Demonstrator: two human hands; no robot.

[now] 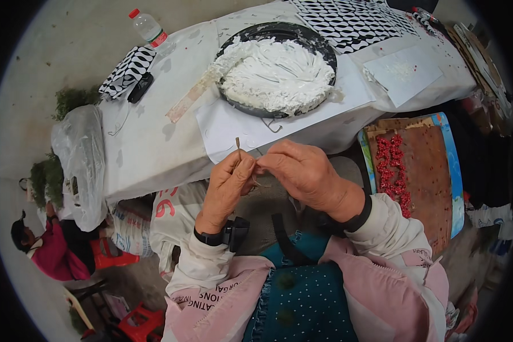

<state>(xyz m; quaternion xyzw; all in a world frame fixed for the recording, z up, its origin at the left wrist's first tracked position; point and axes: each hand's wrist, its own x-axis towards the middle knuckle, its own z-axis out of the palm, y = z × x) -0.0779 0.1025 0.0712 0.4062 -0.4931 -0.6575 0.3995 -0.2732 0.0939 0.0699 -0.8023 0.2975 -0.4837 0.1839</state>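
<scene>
My left hand [228, 183] is closed, thumb against the fingers, around a thin brown stem [237, 142] whose tip sticks up above the thumb. Close beside it, my right hand [309, 174] pinches with thumb and fingertips at the left fingers. Whatever lies in that pinch is too small and hidden to tell. A few thin strands [262, 183] hang below the fingers. Both hands are over my lap, just in front of the table edge. Beyond them on the table sits a round black tray [329, 52] heaped with white paste [279, 74].
Clusters of red berries [393, 171] lie on a brown board [424, 176] at right. The cloth-covered table [145, 165] holds white paper [404, 74], patterned cloth [353, 23] and a bottle [148, 27]. A plastic bag [80, 165] hangs at left, near another person [57, 251].
</scene>
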